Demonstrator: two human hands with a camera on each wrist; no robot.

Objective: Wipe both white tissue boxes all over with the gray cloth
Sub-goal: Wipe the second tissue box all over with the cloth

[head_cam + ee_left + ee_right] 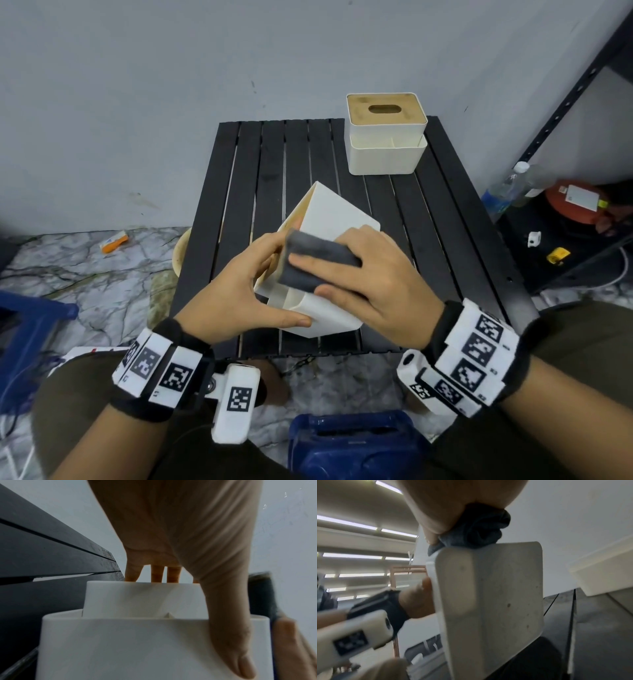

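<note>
The black slatted desk (260,164) spreads beneath and ahead of both hands. Beyond the right hand, at the desk's far right corner, the second white tissue box (387,150) stands upright with its wooden slotted lid up. Between the hands, the nearer white tissue box (337,214) is tipped on edge, one corner resting on the desk. The left hand (236,291) grips this box from the left, thumb laid along its near side and fingers (157,574) hooked over the far edge. The right hand (373,277) lies on top of the box, fingers fairly straight, pressing the folded gray cloth (317,262) flat against its upper face.
</note>
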